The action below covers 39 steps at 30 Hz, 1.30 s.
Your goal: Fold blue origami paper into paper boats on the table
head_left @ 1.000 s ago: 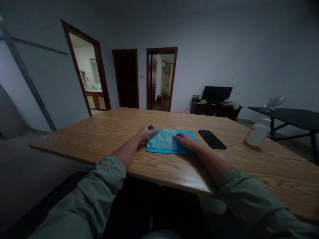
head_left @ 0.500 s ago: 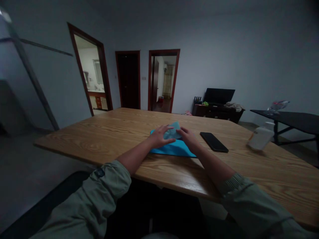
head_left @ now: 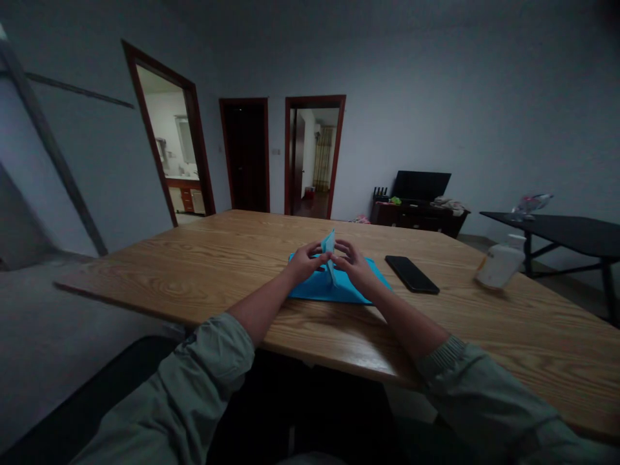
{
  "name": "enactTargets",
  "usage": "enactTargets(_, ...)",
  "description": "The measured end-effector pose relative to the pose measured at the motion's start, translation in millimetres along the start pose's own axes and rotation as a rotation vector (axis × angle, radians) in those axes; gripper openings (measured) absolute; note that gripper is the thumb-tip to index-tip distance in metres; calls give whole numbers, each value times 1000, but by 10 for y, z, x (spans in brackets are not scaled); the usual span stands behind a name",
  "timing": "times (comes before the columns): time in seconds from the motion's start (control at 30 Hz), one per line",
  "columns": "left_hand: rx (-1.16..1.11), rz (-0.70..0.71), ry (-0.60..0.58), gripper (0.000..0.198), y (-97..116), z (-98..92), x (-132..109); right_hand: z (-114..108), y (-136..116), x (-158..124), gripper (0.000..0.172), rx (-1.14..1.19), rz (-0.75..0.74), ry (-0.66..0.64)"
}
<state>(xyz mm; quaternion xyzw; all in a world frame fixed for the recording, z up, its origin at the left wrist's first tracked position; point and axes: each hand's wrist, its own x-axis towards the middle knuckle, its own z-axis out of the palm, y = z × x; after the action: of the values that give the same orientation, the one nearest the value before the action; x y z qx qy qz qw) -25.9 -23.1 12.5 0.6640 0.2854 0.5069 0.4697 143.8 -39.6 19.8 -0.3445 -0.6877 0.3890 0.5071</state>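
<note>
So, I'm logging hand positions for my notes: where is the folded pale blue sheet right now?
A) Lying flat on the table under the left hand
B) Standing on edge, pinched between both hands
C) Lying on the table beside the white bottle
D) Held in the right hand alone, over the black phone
B: the folded pale blue sheet stands on edge between the fingers of the left hand and the right hand, over the brighter blue sheet.

Just right of the blue paper (head_left: 334, 290), the black smartphone (head_left: 411, 274) lies in my way, and the white plastic bottle (head_left: 501, 266) stands farther right. To the paper's left and far side, I have open passage over the wooden tabletop (head_left: 145, 278).
</note>
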Motion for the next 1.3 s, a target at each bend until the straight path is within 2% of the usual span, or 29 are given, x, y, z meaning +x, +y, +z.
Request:
enactTargets(0.13,32,9,8,58,8,-44,-14,18,61,-11,66,-27,-18,-33)
enactTargets(0.4,14,-47,-17,62,-16,-94,8,28,34,-55,72,-86,-43,-38)
enactTargets(0.6,-14,-84,-39,56,-30,-101,-11,14,124,-41,64,-108,-73,10)
enactTargets(0.7,6,-64,17,51,-63,-103,7,-15,188,-5,49,-170,-103,38)
enactTargets(0.8,34,-50,112,42,-96,-152,47,-89,202,34,35,-280,-66,62)
enactTargets(0.93,64,31,261,33,-113,-317,119,-251,149,66,36,-414,31,207)
enactTargets(1.03,15,73,347,34,-124,-461,168,-373,147,88,41,-407,63,269)
enactTargets(1.2,18,51,387,39,-201,-602,214,-496,291,144,44,-365,81,284)
enactTargets(1.3,104,56,351,41,-256,-615,215,-521,378,175,42,-383,77,272)
